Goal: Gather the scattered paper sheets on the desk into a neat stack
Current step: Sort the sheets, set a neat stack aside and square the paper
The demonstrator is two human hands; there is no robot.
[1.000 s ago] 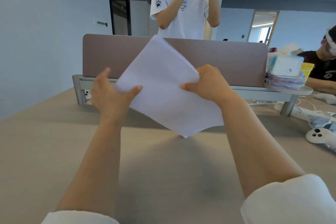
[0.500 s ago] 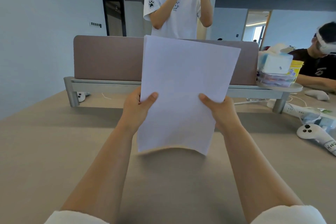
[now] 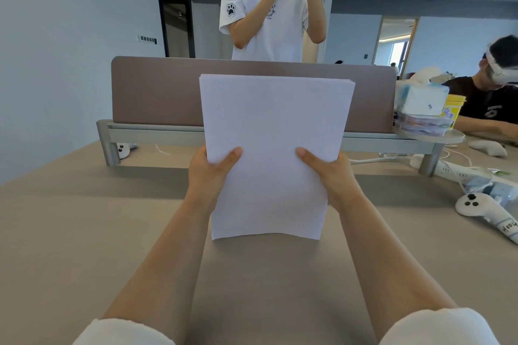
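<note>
A stack of white paper sheets (image 3: 273, 131) stands upright in front of me, its bottom edge on or just above the beige desk (image 3: 84, 232). My left hand (image 3: 210, 173) grips the stack's left edge, thumb across the front. My right hand (image 3: 326, 173) grips the right edge the same way. The sheets' top edges look nearly aligned, with a slight step at the top right corner. The lower edge bows a little.
A brown divider panel (image 3: 157, 89) on a grey metal shelf (image 3: 151, 131) crosses the desk's back. A white controller (image 3: 482, 207), a power strip (image 3: 454, 169) and cables lie at right. Tissue box (image 3: 420, 98) and yellow tub sit on the shelf's end. Two people are beyond.
The stack went from a tilted, diamond-like angle to upright and squared. Both hands slid to the sheets' lower side edges, and the stack came down toward the desk.
</note>
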